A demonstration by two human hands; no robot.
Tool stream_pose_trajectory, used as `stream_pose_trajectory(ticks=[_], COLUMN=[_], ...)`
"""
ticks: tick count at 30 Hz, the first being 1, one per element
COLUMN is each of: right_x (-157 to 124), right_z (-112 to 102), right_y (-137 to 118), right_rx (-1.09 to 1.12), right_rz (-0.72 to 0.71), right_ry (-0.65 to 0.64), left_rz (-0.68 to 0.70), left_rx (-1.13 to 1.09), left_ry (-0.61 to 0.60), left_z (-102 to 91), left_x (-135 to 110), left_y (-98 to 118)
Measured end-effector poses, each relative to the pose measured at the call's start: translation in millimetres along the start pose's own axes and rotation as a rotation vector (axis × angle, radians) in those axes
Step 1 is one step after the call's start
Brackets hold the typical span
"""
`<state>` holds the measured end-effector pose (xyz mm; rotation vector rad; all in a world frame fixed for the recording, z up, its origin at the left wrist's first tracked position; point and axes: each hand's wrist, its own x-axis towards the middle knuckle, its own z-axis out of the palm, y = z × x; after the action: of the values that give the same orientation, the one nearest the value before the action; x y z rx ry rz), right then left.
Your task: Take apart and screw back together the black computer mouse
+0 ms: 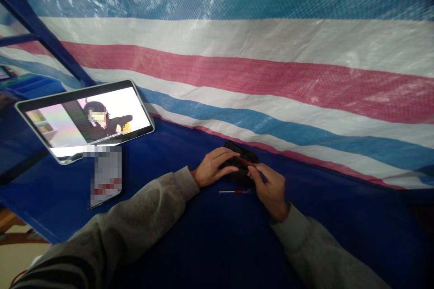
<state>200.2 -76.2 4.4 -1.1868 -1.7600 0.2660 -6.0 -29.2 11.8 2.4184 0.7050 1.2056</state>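
A dark black object (pixel 241 174) sits on the blue surface at the wall's foot; its kind is hard to make out. My left hand (pixel 214 167) reaches over it from the left, with fingers and thumb closed about its near side. Opposite, my right hand (pixel 271 187) pinches a thin reddish stick-like piece (pixel 244 161) that slants towards my left fingertips, over the black object. Just below my hands lies a small screwdriver (pixel 236 192) with a red handle and a thin metal shaft pointing left. Where the reddish piece meets the black object is partly hidden by fingers.
To the left a tablet (pixel 86 119) leans back, playing a cartoon. A phone (pixel 106 178) with a blurred screen stands in front of it. A striped plastic sheet (pixel 257 81) hangs behind the blue table (pixel 196 239). A blue frame bar (pixel 56 38) slants at the upper left.
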Motion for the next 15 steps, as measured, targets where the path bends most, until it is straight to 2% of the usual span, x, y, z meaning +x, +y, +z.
stream_pose_trajectory(ticks=[6,11,15], right_x=[0.7,-0.5,-3.3], right_z=[-1.0,-3.3,-6.3], right_y=[-3.7,-3.5,-0.2], right_rx=[0.001,0.015,0.037], right_rz=[-0.001,0.026,0.104], right_ry=[-0.023,-0.030,0.029], left_rz=[0.036,0.077,0.052], left_rx=[-0.013,0.153,0.227], left_ry=[0.014,0.047,0.053], left_z=[1.9,2.4,0.2], left_x=[-1.4,-2.5,-5.8], left_y=[-2.2,-4.1,-5.1])
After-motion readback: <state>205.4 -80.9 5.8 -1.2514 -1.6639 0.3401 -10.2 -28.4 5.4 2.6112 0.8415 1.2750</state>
